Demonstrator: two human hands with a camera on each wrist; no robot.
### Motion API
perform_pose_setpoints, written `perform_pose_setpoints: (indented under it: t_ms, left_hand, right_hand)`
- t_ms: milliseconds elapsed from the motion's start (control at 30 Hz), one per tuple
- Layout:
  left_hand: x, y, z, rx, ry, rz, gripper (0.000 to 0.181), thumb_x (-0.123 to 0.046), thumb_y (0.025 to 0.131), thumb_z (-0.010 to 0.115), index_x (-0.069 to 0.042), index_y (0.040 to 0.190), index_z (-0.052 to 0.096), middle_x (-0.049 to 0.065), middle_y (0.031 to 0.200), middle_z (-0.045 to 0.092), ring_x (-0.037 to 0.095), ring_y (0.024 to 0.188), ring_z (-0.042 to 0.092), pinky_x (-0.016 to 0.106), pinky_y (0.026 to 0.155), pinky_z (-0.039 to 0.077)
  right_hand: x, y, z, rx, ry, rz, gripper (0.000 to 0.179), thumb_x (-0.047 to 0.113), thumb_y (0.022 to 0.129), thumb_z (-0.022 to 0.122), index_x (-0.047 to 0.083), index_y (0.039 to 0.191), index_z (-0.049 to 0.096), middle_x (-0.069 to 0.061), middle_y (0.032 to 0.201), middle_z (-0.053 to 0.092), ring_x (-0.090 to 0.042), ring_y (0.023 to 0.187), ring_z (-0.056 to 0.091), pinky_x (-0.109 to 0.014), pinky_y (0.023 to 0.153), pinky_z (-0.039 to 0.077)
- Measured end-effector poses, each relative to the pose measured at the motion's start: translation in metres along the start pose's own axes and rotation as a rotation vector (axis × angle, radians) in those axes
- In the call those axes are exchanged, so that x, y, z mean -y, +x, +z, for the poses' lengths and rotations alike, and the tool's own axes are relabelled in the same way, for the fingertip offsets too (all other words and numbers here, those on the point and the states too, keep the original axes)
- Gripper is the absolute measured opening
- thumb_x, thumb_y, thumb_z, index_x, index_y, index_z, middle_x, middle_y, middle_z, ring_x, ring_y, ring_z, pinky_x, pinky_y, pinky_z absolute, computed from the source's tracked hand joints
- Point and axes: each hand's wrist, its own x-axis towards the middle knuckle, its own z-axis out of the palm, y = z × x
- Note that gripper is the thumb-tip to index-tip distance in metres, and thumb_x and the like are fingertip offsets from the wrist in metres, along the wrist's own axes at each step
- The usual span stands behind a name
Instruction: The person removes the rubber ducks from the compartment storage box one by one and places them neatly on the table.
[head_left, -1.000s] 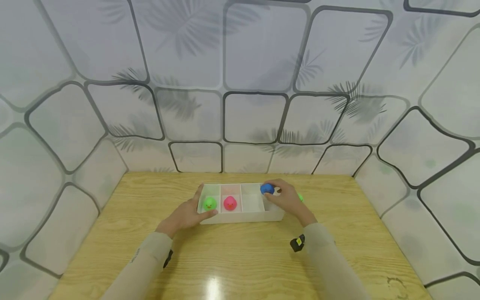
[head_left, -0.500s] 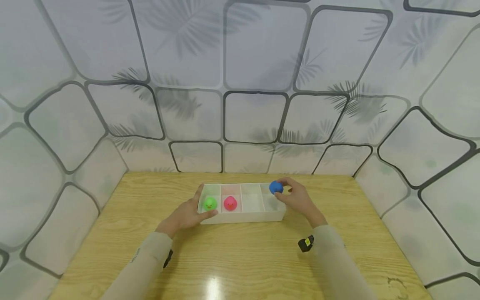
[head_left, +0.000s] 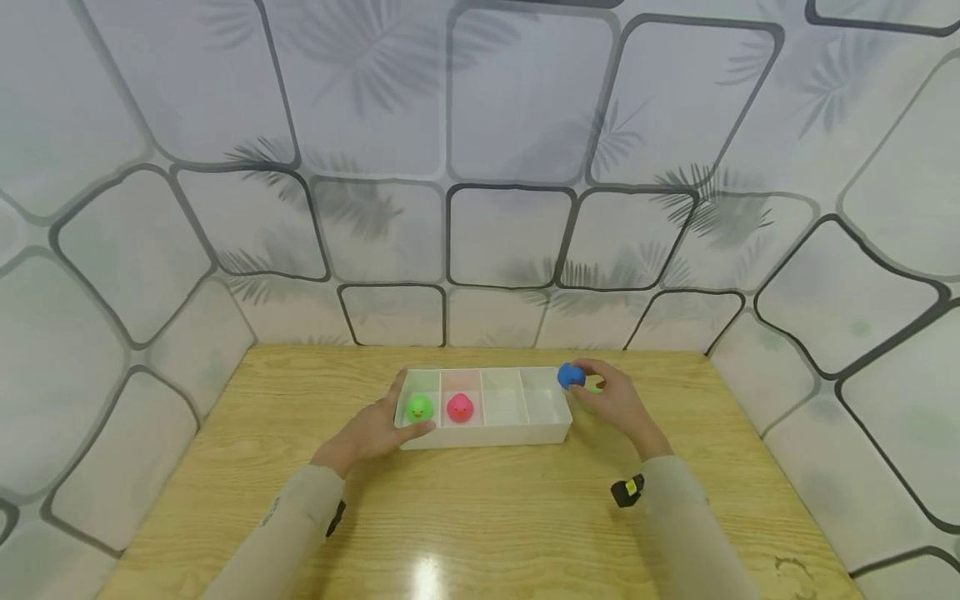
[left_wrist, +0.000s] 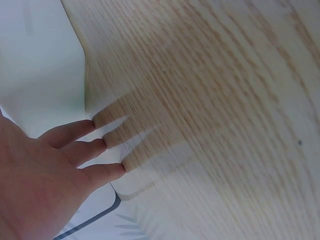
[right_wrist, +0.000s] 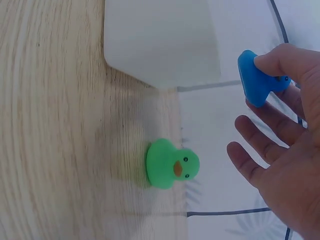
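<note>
My left hand (head_left: 372,429) holds the left end of a white divided box (head_left: 483,436), its thumb over the front wall and fingers at the end and back corner. Inside, the leftmost compartment has a green rubber duck (head_left: 420,407), and the one beside it a pink rubber duck (head_left: 460,407). Between thumb and fingertips, my right hand (head_left: 611,400) pinches a blue rubber duck (right_wrist: 257,80) above the box's right end. Another green rubber duck (right_wrist: 170,164) sits on the table right of the box, mostly hidden behind the right hand in the head view.
The wooden table (head_left: 465,517) meets a patterned backdrop (head_left: 498,237) just behind the box, with more backdrop at both sides. A small black device (head_left: 627,490) is worn on the right wrist.
My right hand has carried the blue duck rightward, from over the rightmost compartment to the box's right edge. The left hand and the box have stayed put.
</note>
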Motion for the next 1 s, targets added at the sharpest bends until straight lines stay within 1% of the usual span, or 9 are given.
perform_pose_setpoints:
  t_ms: [133,233,333,467,733,900,1000]
  left_hand:
    - [-0.001,-0.001,0.0,0.001,0.004,-0.001,0.12,-0.077,0.093,0.06,-0.018,0.17,-0.009,0.034,0.157,0.047,0.049,0.135,0.058,0.065,0.113,0.044]
    - [-0.001,-0.001,-0.001,0.002,0.006,0.0,0.12,-0.077,0.093,0.06,-0.017,0.17,-0.009,0.034,0.154,0.05,0.045,0.129,0.063,0.064,0.112,0.046]
    - [-0.002,-0.001,-0.001,0.003,0.007,0.003,0.12,-0.076,0.093,0.06,-0.017,0.17,-0.008,0.034,0.154,0.051,0.042,0.126,0.064,0.064,0.111,0.047]
    - [-0.002,-0.001,-0.001,0.003,0.009,0.001,0.12,-0.076,0.093,0.061,-0.015,0.171,-0.007,0.034,0.155,0.049,0.045,0.131,0.062,0.064,0.112,0.045]
    - [-0.001,-0.001,0.0,-0.003,0.01,-0.002,0.12,-0.076,0.092,0.061,-0.013,0.171,-0.005,0.034,0.151,0.053,0.042,0.125,0.065,0.063,0.111,0.046]
    - [-0.001,-0.001,0.0,-0.009,0.015,0.002,0.12,-0.076,0.093,0.061,-0.013,0.171,-0.004,0.034,0.153,0.052,0.046,0.13,0.062,0.064,0.112,0.046]
    - [-0.002,-0.001,0.0,-0.007,0.006,0.004,0.12,-0.075,0.093,0.062,-0.013,0.171,-0.005,0.033,0.145,0.059,0.039,0.115,0.07,0.062,0.11,0.047]
  right_hand:
    - [-0.006,-0.003,-0.006,0.0,-0.021,0.012,0.048,0.016,0.099,0.073,-0.001,0.143,0.061,-0.024,0.14,0.066,-0.042,0.124,0.062,-0.055,0.097,0.051]
    - [-0.01,-0.005,-0.012,0.008,-0.016,0.036,0.05,0.017,0.1,0.072,-0.001,0.145,0.059,-0.025,0.144,0.063,-0.043,0.127,0.061,-0.057,0.098,0.05]
    - [-0.016,-0.007,-0.017,0.002,-0.018,0.066,0.051,0.018,0.101,0.071,-0.001,0.147,0.058,-0.025,0.145,0.062,-0.045,0.129,0.06,-0.059,0.1,0.05]
    - [-0.024,-0.01,-0.022,-0.012,-0.03,0.096,0.052,0.02,0.102,0.07,-0.001,0.148,0.057,-0.025,0.146,0.061,-0.045,0.131,0.059,-0.061,0.101,0.05]
    - [-0.039,-0.017,-0.032,-0.022,-0.045,0.116,0.051,0.021,0.104,0.068,0.001,0.149,0.056,-0.026,0.149,0.059,-0.046,0.132,0.058,-0.061,0.101,0.051]
    - [-0.045,-0.02,-0.037,-0.035,-0.038,0.127,0.051,0.019,0.103,0.068,-0.001,0.148,0.056,-0.029,0.148,0.059,-0.048,0.131,0.058,-0.061,0.098,0.052]
    - [-0.05,-0.022,-0.039,-0.034,-0.044,0.136,0.05,0.019,0.104,0.067,-0.002,0.149,0.055,-0.029,0.148,0.058,-0.049,0.132,0.058,-0.061,0.098,0.053]
